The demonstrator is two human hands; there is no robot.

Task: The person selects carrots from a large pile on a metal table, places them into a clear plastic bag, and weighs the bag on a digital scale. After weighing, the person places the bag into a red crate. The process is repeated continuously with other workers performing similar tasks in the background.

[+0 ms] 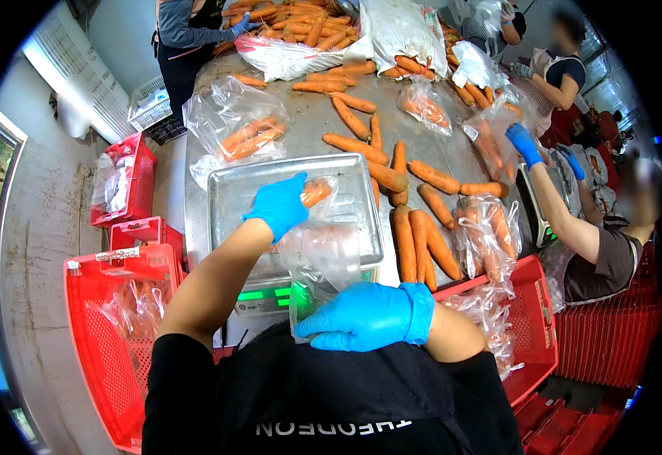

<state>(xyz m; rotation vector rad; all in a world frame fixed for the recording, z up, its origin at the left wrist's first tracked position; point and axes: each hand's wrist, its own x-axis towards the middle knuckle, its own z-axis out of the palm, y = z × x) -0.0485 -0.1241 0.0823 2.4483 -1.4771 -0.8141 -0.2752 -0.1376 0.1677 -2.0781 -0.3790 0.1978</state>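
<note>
A clear plastic bag (331,250) stretches over the steel weighing pan (228,187) of a digital scale (265,296) with lit green displays. My left hand (279,205), in a blue glove, grips the far end of the bag around a carrot (315,192); its fingertips are partly hidden. Close to my chest, my right hand (365,318), also blue-gloved, holds the bag's near end. More orange shows faintly through the plastic. Loose carrots (404,244) lie right of the pan. Beyond it, another clear bag (240,114) lies on the table with carrots inside.
Red crates with bagged carrots stand left (80,307) and right (549,318). A filled carrot bag (487,239) rests by the right crate. White sacks (404,34) spill carrots across the steel table's (302,125) far end. Co-workers' gloved hands are at right (524,145) and far left (241,25).
</note>
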